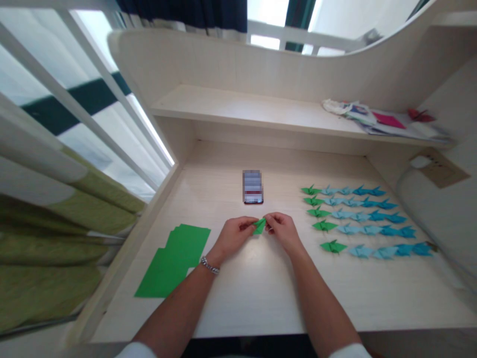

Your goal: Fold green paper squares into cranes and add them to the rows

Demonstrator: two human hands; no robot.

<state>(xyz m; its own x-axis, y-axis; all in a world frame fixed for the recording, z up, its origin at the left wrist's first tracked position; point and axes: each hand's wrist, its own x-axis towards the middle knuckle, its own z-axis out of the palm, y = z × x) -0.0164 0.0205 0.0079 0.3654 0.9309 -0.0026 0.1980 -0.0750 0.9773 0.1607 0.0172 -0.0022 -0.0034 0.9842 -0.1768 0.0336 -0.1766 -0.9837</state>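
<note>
White sleeves (137,351) nearest, cut off at the bottom edge, and over the desk (257,303) the hands come together: left hand (234,234) and right hand (282,230) pinch one small folded green paper (260,227) between them, on the near side of the smartphone (253,187). Doing this well, I'd say, means lining up edges, then creasing firmly, gripping lightly so points don't crumple. Fingers mask its ends, folds unreadable; the phone's screen is blurred; the left forearm (186,303) covers part of the green sheets (177,251).

Bracelet (209,265): silver-coloured chain of chunky links around the left wrist (214,258)
Left sleeve (137,351): white, partly visible at the near edge
Right sleeve (350,351): matching white
</note>
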